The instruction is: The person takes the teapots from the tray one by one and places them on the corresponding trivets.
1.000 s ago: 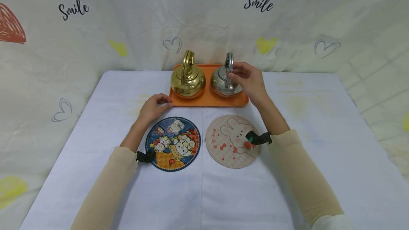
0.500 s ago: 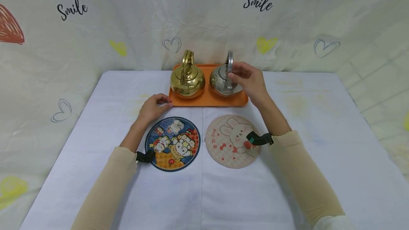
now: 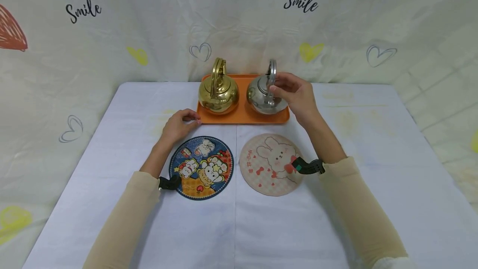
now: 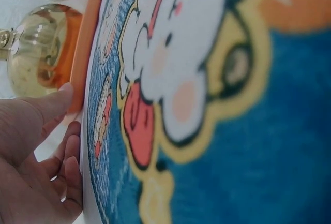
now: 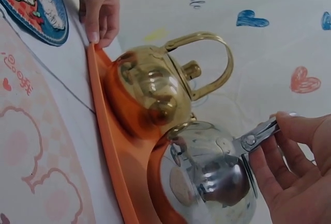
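At the back of the table, an orange tray (image 3: pixel 242 118) bears a gold kettle (image 3: pixel 218 94) on its left and a silver kettle (image 3: pixel 261 99) on its right. My right hand (image 3: pixel 296 94) grips one side of the silver kettle's upright handle (image 5: pixel 258 133) between thumb and fingers. The gold kettle, in the right wrist view, has its hooped handle raised. My left hand (image 3: pixel 179 125) holds the tray's front left corner, its thumb (image 4: pixel 59 102) against the rim and its other fingers curled below the thumb in the left wrist view.
In front of the tray lie two round mats: a blue and orange cartoon one (image 3: pixel 201 169) at left, a pink rabbit one (image 3: pixel 267 165) at right. A white cloth (image 3: pixel 235 227) covers the table. Behind hangs a printed curtain (image 3: pixel 254 24).
My right hand and the silver kettle have shifted slightly to the right, the handle moving with them. My left hand stays at the tray corner, and the gold kettle stands as before.
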`<state>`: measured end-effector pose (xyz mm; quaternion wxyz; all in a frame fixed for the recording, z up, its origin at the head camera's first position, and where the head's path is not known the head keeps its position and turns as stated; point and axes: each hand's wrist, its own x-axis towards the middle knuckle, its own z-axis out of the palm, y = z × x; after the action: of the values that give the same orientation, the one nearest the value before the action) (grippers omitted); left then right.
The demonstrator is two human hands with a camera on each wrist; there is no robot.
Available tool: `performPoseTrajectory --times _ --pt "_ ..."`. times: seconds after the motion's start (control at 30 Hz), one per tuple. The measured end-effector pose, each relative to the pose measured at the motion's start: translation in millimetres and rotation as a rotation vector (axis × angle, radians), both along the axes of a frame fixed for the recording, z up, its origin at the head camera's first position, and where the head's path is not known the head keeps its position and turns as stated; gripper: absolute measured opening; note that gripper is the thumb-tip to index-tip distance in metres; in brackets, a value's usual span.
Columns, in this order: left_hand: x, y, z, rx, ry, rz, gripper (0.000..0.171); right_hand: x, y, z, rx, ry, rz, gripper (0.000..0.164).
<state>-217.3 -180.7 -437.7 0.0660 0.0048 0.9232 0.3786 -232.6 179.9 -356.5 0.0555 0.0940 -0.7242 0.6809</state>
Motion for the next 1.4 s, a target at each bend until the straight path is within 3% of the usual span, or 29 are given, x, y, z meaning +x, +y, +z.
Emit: performPoseTrajectory --times 0.5,0.8,1.4 --pt "1.8 1 0.2 0.003 0.010 0.002 0.025 16.6 4 9.0 -0.036 0.052 0.052 0.029" --pt "0.7 0 -1.1 0.004 0.010 -0.001 0.025 25.7 10 11.3 -0.019 0.025 0.044 0.030" --pt "0.4 -1 -1.4 -0.009 0.002 -0.001 0.026 48.2 13 24.6 -0.046 0.058 0.093 0.030"
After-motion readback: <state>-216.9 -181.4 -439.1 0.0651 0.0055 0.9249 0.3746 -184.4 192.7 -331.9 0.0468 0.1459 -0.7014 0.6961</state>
